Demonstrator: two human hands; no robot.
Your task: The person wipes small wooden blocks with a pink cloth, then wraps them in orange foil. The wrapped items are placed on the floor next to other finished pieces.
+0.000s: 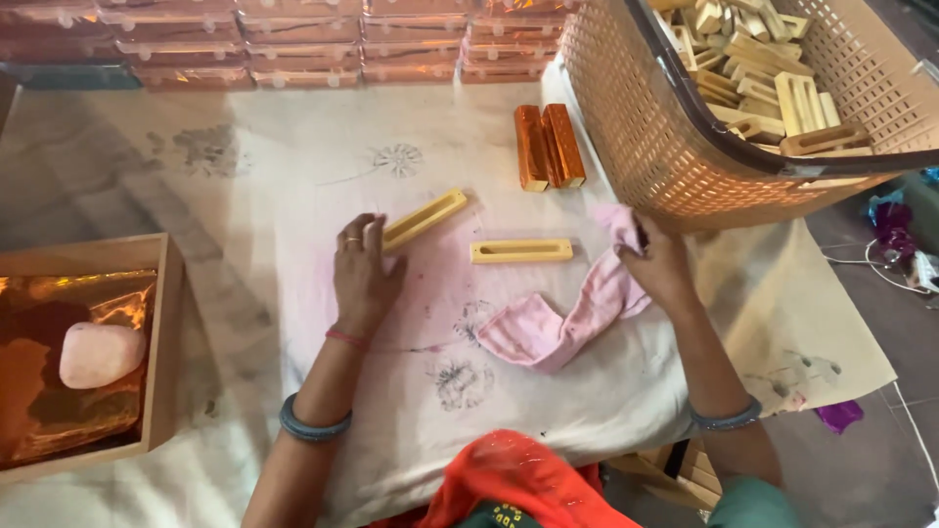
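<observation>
My left hand lies flat on the white cloth, its fingertips touching the near end of a yellow slotted bar that lies at a slant. A second yellow slotted bar rests level between my hands, untouched. My right hand grips the upper end of a crumpled pink rag that trails toward me across the cloth.
Two orange foil-wrapped bars lie side by side further back. A tan plastic basket full of yellow slotted bars stands at the right. A wooden box at the left holds orange foil and a pale pink lump. Stacked clear boxes line the far edge.
</observation>
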